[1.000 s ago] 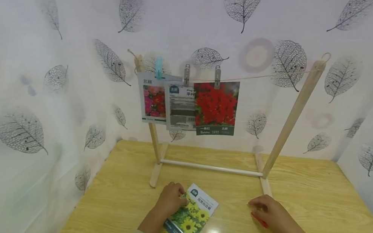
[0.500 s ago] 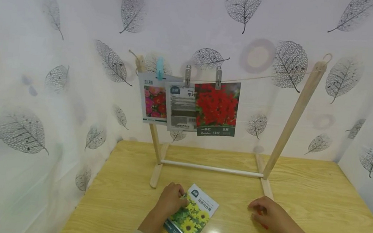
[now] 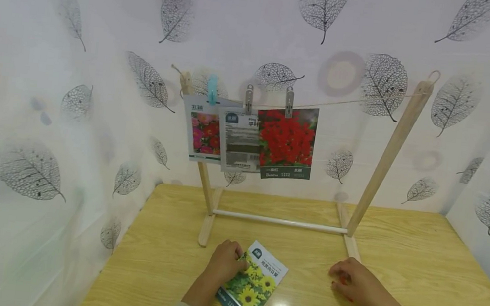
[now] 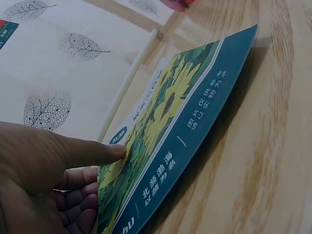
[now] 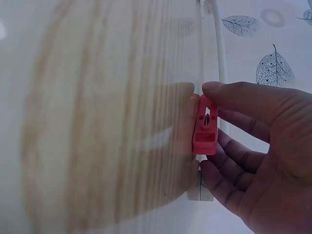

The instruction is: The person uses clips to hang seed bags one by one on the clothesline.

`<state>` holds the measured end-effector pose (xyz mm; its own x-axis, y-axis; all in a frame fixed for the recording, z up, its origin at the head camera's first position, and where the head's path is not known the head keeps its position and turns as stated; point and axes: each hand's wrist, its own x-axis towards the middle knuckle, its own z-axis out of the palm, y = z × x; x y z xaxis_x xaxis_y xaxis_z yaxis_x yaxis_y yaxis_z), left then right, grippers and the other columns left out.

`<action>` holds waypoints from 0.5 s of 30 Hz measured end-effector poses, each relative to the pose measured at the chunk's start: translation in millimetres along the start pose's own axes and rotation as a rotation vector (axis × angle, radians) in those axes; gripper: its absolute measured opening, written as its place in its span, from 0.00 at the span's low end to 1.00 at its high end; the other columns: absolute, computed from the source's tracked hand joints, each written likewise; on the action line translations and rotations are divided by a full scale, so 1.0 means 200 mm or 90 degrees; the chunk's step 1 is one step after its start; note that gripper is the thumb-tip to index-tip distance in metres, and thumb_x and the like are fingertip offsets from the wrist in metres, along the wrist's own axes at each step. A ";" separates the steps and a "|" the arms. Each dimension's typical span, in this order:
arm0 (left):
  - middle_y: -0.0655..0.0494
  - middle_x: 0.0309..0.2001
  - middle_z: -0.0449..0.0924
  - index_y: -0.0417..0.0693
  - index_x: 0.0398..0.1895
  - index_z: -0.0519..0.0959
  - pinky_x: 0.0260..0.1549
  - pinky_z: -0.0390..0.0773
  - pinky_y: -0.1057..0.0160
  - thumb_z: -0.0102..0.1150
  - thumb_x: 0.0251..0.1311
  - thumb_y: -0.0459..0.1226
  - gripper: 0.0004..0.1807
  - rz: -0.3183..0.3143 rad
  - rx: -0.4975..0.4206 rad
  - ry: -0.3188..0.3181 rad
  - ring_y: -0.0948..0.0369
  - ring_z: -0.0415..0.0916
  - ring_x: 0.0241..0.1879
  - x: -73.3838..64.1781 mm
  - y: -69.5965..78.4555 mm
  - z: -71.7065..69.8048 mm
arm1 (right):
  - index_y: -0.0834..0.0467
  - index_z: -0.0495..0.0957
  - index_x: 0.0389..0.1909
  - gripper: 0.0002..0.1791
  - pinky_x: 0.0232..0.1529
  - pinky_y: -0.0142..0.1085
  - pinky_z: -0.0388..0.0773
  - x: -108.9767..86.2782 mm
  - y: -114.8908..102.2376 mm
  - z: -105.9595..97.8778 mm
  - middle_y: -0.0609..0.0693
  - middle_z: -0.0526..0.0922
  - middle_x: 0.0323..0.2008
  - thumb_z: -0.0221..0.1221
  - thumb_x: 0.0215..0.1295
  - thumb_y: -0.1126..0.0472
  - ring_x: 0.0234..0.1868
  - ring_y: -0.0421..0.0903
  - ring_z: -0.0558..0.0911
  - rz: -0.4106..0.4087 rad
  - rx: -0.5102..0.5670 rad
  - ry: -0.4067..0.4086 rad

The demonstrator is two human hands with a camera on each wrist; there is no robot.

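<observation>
In the head view, my left hand [image 3: 224, 265] pinches the left edge of a seed packet [image 3: 253, 291] printed with yellow sunflowers. The left wrist view shows the thumb pressed on the packet's printed face [image 4: 170, 107] and the other fingers curled behind it; its teal bottom edge tilts up over a shadow on the table. On the right, my right hand [image 3: 358, 284] holds a red plastic clothespin [image 5: 205, 129] between thumb and fingers, close over the tabletop. In the head view the fingers hide most of the clothespin.
Behind the hands stands a wooden frame [image 3: 387, 160] with a white crossbar [image 3: 280, 221] and a string [image 3: 335, 103]. From the string hang a pink-flower packet [image 3: 204, 134] on a blue clip [image 3: 212, 89], a grey-backed packet [image 3: 241, 145] and a red-flower packet [image 3: 288, 140] on grey clips [image 3: 289, 102].
The red clothespin has turned within my right hand's fingers, and less of it shows below them in the head view. My left hand and the sunflower packet stay put.
</observation>
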<state>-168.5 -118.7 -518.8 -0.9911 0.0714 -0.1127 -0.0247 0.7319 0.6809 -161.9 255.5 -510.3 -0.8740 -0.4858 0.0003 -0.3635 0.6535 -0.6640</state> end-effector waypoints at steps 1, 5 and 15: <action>0.55 0.32 0.68 0.46 0.31 0.74 0.30 0.66 0.64 0.71 0.55 0.38 0.12 0.000 -0.002 0.000 0.59 0.65 0.33 0.00 0.00 0.00 | 0.57 0.81 0.49 0.15 0.35 0.26 0.73 0.00 -0.01 0.00 0.49 0.74 0.41 0.67 0.64 0.55 0.36 0.34 0.69 0.005 -0.005 -0.002; 0.55 0.32 0.67 0.46 0.31 0.74 0.30 0.66 0.64 0.71 0.55 0.37 0.13 -0.004 -0.005 -0.002 0.59 0.65 0.33 0.00 0.00 0.00 | 0.58 0.80 0.49 0.16 0.32 0.26 0.72 -0.01 -0.02 0.00 0.49 0.72 0.39 0.67 0.63 0.57 0.34 0.34 0.68 0.018 -0.013 -0.006; 0.55 0.32 0.68 0.46 0.30 0.73 0.30 0.66 0.64 0.71 0.56 0.38 0.13 -0.020 -0.004 -0.007 0.59 0.65 0.33 0.00 0.01 -0.01 | 0.53 0.81 0.40 0.07 0.36 0.27 0.75 -0.01 -0.03 -0.01 0.47 0.76 0.38 0.67 0.63 0.58 0.37 0.33 0.72 0.009 -0.017 0.000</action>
<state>-169.0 -117.6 -515.9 -0.9884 0.0559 -0.1413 -0.0561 0.7299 0.6812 -159.0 253.5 -506.1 -0.8787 -0.4772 -0.0091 -0.3600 0.6752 -0.6439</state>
